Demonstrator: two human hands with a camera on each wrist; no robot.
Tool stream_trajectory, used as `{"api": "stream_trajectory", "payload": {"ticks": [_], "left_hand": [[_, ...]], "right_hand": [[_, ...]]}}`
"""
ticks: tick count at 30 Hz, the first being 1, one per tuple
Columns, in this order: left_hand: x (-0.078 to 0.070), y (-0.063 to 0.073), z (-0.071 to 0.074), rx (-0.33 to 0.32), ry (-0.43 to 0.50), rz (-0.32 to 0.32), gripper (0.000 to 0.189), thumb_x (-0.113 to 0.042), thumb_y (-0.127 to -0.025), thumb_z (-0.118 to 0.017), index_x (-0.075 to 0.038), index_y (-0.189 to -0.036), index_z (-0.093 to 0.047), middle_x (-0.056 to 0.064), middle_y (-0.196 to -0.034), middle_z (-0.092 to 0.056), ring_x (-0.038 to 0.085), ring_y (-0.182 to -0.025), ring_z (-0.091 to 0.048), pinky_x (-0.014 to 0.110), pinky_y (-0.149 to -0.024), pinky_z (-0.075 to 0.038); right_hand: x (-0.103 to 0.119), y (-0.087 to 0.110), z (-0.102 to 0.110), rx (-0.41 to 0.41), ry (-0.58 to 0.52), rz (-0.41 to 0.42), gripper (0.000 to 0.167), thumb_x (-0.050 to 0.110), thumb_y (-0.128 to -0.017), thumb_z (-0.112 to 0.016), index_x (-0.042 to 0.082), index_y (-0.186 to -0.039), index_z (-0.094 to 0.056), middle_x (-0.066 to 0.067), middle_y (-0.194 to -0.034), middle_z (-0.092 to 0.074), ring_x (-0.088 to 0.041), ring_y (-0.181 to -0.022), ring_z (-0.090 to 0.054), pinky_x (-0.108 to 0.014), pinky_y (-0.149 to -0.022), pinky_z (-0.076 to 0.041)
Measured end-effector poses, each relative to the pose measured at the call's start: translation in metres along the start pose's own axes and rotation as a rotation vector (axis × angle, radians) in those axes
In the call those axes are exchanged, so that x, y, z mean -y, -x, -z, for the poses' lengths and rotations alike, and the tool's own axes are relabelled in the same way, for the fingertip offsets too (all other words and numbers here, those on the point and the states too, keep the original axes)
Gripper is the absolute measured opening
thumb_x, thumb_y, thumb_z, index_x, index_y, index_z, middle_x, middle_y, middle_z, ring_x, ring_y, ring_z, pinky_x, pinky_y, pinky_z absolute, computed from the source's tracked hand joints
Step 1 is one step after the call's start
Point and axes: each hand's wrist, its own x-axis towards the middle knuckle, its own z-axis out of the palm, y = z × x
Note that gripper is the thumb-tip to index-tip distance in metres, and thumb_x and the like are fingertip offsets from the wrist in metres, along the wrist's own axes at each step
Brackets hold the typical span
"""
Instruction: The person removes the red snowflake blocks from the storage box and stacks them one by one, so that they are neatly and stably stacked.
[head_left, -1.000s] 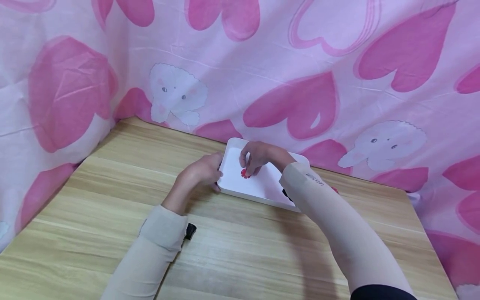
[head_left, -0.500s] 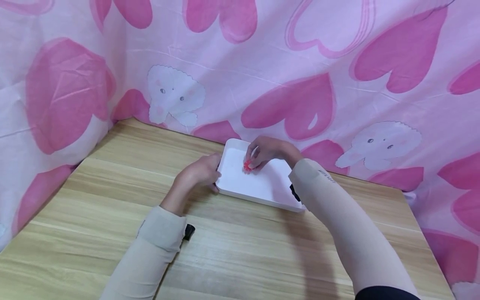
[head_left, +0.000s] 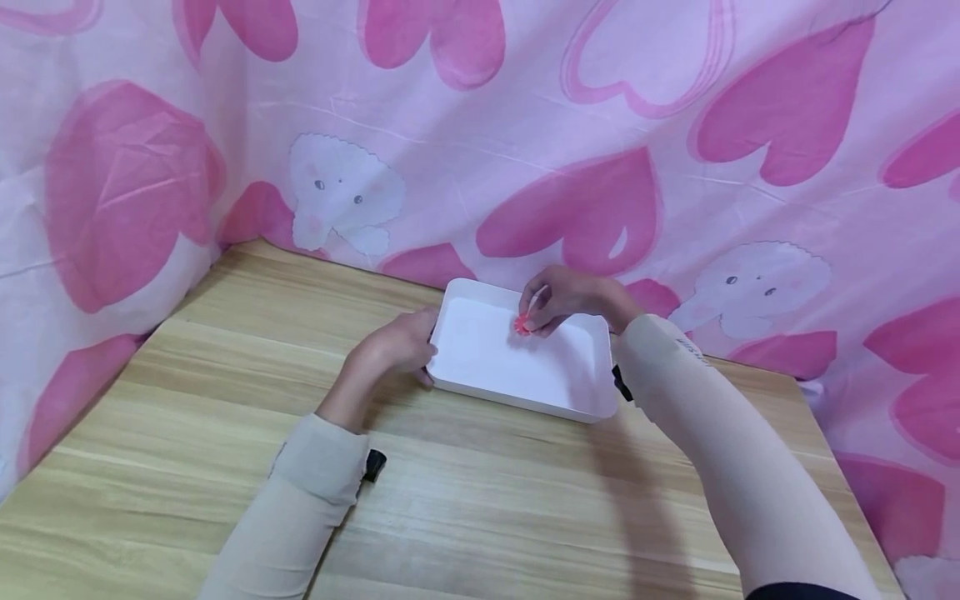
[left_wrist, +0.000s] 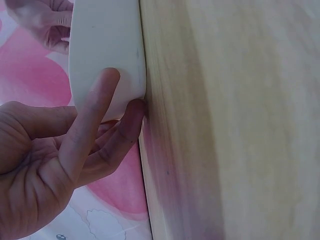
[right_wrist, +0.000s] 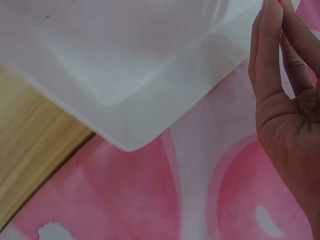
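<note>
A shallow white rectangular tray (head_left: 480, 358) lies at the back of the wooden table. My left hand (head_left: 403, 340) holds its left end; in the left wrist view, the fingers (left_wrist: 90, 125) lie round the tray's corner. Over the tray, right of its middle, my right hand (head_left: 561, 300) pinches a small red disc with a notched rim (head_left: 522, 325). Only a sliver of red shows between the fingertips in the right wrist view, where the tray's corner (right_wrist: 130, 135) appears beside the hand. Whether the disc touches the tray floor cannot be told.
Behind the wooden table (head_left: 480, 500) hangs a pink curtain (head_left: 420, 150) with hearts, close to the tray's far side. Black wrist mounts (head_left: 374, 465) sit at both sleeve cuffs. The right forearm (head_left: 720, 433) covers part of the table's right side.
My right hand has moved right across the tray, carrying the red disc from near the left half. The left hand stays on the tray. A red piece right of the tray is now hidden.
</note>
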Motion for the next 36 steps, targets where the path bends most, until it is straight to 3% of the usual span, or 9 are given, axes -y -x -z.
{"api": "stream_trajectory", "payload": {"ticks": [15, 25, 36], "left_hand": [[0.001, 0.001, 0.002, 0.008, 0.009, -0.024, 0.042, 0.01, -0.106, -0.044, 0.006, -0.148, -0.045, 0.027, -0.125, -0.064, 0.029, -0.087, -0.074, 0.035, -0.078, -0.068], [0.003, 0.002, 0.005, 0.018, 0.011, -0.008, 0.044, 0.009, -0.107, -0.043, 0.004, -0.15, -0.043, 0.024, -0.127, -0.063, 0.028, -0.088, -0.074, 0.034, -0.081, -0.067], [0.002, 0.002, 0.004, 0.017, 0.021, -0.019, 0.044, 0.01, -0.106, -0.043, 0.004, -0.149, -0.044, 0.026, -0.126, -0.063, 0.029, -0.09, -0.074, 0.036, -0.08, -0.068]], "right_hand": [[-0.038, 0.042, 0.029, -0.012, 0.008, 0.004, 0.022, 0.004, -0.097, -0.078, -0.002, -0.116, -0.069, -0.012, -0.101, -0.069, -0.019, -0.088, -0.074, -0.036, -0.089, -0.068], [-0.057, 0.066, 0.039, -0.047, 0.034, -0.054, 0.027, 0.009, -0.096, -0.08, 0.001, -0.119, -0.069, -0.011, -0.101, -0.067, -0.02, -0.087, -0.071, -0.034, -0.085, -0.068], [-0.093, 0.092, 0.05, -0.118, 0.08, -0.053, 0.033, 0.02, -0.095, -0.084, 0.003, -0.12, -0.071, -0.008, -0.095, -0.07, -0.016, -0.082, -0.067, -0.03, -0.08, -0.066]]}}
